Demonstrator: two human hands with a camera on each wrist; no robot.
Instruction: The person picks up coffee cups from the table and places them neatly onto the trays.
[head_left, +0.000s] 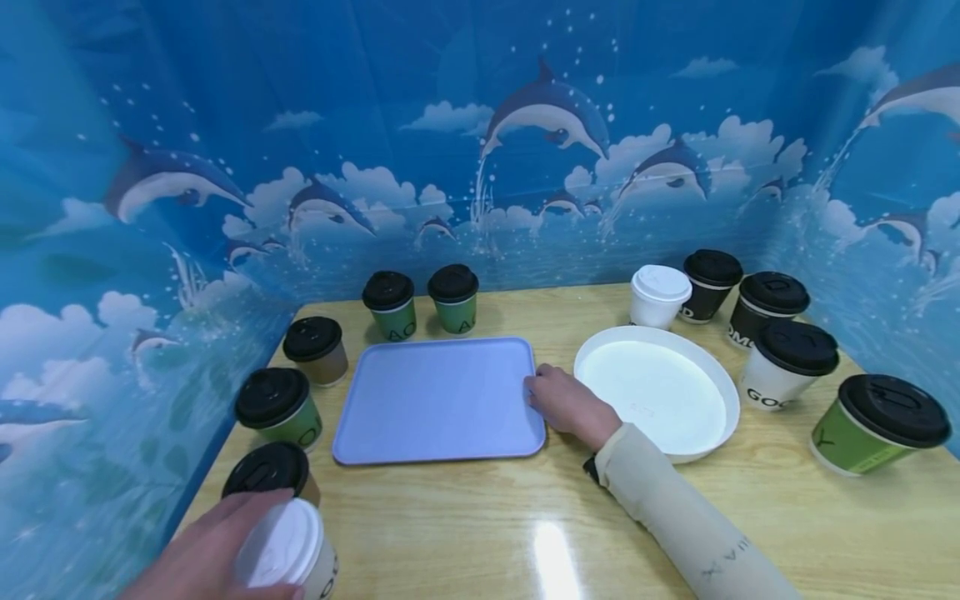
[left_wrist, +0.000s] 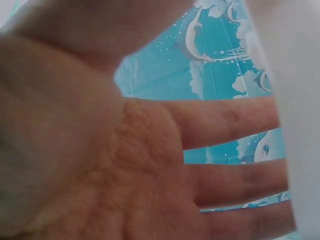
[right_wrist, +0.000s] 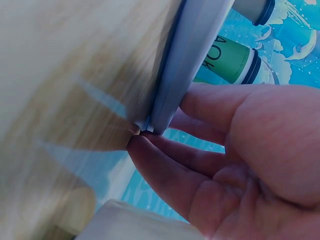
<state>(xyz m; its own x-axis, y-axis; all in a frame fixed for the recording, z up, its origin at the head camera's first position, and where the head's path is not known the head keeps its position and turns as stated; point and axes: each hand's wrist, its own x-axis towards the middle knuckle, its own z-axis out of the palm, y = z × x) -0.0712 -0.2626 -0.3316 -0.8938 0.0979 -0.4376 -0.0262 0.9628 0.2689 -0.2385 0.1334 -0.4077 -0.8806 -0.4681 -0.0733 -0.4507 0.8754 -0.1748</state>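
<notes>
At the lower left of the head view, my left hand (head_left: 198,550) holds a white paper cup (head_left: 318,571) with a white lid, its thumb and fingers on either side. The left wrist view shows the fingers reaching to the blurred side of the cup (left_wrist: 300,120). My right hand (head_left: 572,406) pinches the right edge of a lavender rectangular tray (head_left: 442,400), which lies bare in the middle of the table. From the right wrist view, the thumb is on the rim of the tray (right_wrist: 192,55) and the fingertips are at its underside by the tabletop.
A round white tray (head_left: 652,392) stands right of my right hand. Behind and right of it are lidded cups: a white one (head_left: 657,300), dark ones (head_left: 763,308) and a green one (head_left: 862,433). Green cups (head_left: 393,317) and brown cups (head_left: 324,362) line the lavender tray's back and left.
</notes>
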